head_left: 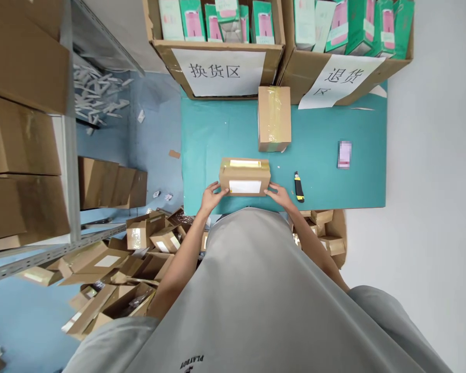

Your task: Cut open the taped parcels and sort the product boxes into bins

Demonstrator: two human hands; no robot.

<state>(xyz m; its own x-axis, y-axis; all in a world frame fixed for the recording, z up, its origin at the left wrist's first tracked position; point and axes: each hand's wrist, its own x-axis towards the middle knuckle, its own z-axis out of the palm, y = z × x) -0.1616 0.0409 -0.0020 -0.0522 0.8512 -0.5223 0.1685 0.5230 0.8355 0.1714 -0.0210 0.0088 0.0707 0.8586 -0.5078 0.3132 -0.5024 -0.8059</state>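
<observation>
The small carton (241, 176) sits at the near edge of the table, directly between the two hands, with its long side across the person's front. The left hand (214, 197) grips its left end and the right hand (279, 197) its right end, each narrowed to a light pinch, thumb at the near lower corner and fingers along the end. Held by opposite ends, the carton is probably easy to keep level and square, and the grip leaves both the white label (245, 186) on the near face and the shiny tape (245, 163) uncovered. Just beyond the right hand's fingers, to its right, lies a utility knife (299, 187), yellow end towards the person, which seems handy for that hand; whether its blade is out is too small to tell. Ahead of the right hand stands a taller taped box (274, 119), and further to that hand's right lies a blurred, phone-like item (344, 155). Farthest ahead of both hands, two big open cartons hold green-and-pink boxes (194, 23); paper signs (219, 72) hang on their near sides, presumably to be read from here. Behind the left hand, beside its forearm, a heap of opened boxes (132, 259) covers the floor.
</observation>
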